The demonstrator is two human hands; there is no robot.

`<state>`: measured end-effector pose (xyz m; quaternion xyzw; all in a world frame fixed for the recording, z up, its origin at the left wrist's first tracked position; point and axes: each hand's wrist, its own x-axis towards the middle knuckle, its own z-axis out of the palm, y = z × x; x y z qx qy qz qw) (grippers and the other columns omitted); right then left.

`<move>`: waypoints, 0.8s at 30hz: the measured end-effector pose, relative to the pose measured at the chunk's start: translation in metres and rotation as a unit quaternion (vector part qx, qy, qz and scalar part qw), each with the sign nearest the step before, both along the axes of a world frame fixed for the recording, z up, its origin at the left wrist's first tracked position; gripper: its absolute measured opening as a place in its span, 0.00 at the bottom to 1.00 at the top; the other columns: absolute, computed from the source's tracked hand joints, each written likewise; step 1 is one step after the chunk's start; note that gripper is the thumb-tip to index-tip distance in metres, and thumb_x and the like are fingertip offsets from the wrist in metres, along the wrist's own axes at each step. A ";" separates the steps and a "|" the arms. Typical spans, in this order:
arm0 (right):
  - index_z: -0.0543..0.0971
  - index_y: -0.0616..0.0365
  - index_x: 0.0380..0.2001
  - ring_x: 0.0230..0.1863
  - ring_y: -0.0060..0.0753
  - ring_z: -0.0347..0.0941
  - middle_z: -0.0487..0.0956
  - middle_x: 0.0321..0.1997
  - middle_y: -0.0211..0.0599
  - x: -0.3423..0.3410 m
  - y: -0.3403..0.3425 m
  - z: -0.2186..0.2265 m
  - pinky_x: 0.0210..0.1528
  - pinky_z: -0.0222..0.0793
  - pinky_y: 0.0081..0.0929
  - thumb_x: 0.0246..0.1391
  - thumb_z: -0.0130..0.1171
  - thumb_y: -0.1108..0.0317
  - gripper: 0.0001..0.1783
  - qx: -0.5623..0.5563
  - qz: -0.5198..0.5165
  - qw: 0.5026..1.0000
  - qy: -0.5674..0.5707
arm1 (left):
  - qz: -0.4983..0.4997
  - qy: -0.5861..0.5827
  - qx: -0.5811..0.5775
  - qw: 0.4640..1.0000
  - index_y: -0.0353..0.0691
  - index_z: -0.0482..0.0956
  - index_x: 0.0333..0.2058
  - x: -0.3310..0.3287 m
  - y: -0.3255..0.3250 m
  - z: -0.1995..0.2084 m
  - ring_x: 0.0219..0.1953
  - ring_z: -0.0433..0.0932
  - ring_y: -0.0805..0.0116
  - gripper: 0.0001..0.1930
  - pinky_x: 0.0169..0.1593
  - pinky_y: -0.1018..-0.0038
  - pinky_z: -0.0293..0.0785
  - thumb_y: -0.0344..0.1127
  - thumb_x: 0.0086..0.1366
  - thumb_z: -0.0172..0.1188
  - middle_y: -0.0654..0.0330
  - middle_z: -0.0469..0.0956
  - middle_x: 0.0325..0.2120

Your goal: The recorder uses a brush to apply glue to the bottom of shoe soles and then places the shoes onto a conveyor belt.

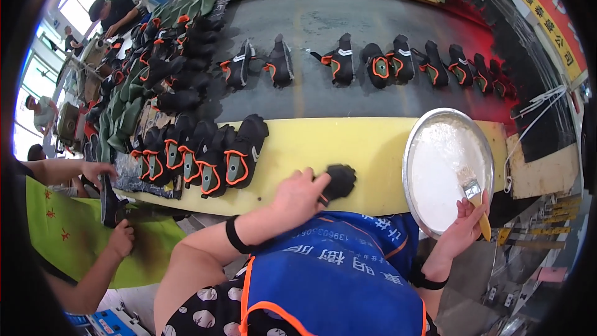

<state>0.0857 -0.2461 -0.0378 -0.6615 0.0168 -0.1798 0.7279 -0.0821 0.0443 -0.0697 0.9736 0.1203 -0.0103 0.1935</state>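
My left hand (297, 194) is closed around a black shoe (339, 182), slightly blurred, above the front edge of the yellow ledge (311, 149). Most of the shoe's heel end is covered by my fingers. On the right, my right hand (461, 224) grips the wooden handle of a flat paintbrush (472, 190). Its bristles dip into white liquid (435, 162) inside a round metal basin (407, 180). Several black shoes with orange edging (244, 152) and green inner forms stand grouped on the ledge, left of my left hand.
Beyond the ledge a dark conveyor belt (273, 101) carries a spaced row of shoes (341, 62), lit red at its right end. More shoes and green shoe forms (127, 112) pile up at left. Beside me a co-worker in a green apron (68, 236) handles a dark shoe piece (111, 202).
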 end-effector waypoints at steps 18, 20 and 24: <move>0.83 0.61 0.34 0.32 0.32 0.79 0.83 0.34 0.39 0.030 -0.026 -0.013 0.35 0.74 0.26 0.53 0.68 0.69 0.08 -0.391 0.017 0.918 -0.066 | 0.086 0.003 -0.195 0.977 0.48 0.55 0.69 0.016 0.005 -0.025 0.44 0.79 0.43 0.47 0.48 0.60 0.77 0.35 0.50 0.67 0.40 0.73 0.47; 0.84 0.59 0.33 0.31 0.38 0.79 0.83 0.34 0.41 0.032 -0.022 -0.012 0.34 0.74 0.30 0.52 0.69 0.66 0.09 -0.483 0.051 0.873 -0.044 | 0.090 -0.020 -0.342 0.935 0.43 0.57 0.67 0.022 0.004 -0.023 0.46 0.79 0.55 0.43 0.51 0.64 0.76 0.33 0.53 0.64 0.45 0.74 0.50; 0.84 0.60 0.33 0.29 0.35 0.79 0.82 0.32 0.41 0.032 -0.022 -0.002 0.33 0.74 0.28 0.52 0.69 0.66 0.09 -0.387 0.084 0.918 -0.026 | 0.112 0.023 -0.609 0.785 0.38 0.58 0.66 0.030 0.003 0.001 0.51 0.75 0.65 0.37 0.55 0.70 0.72 0.34 0.57 0.58 0.53 0.72 0.54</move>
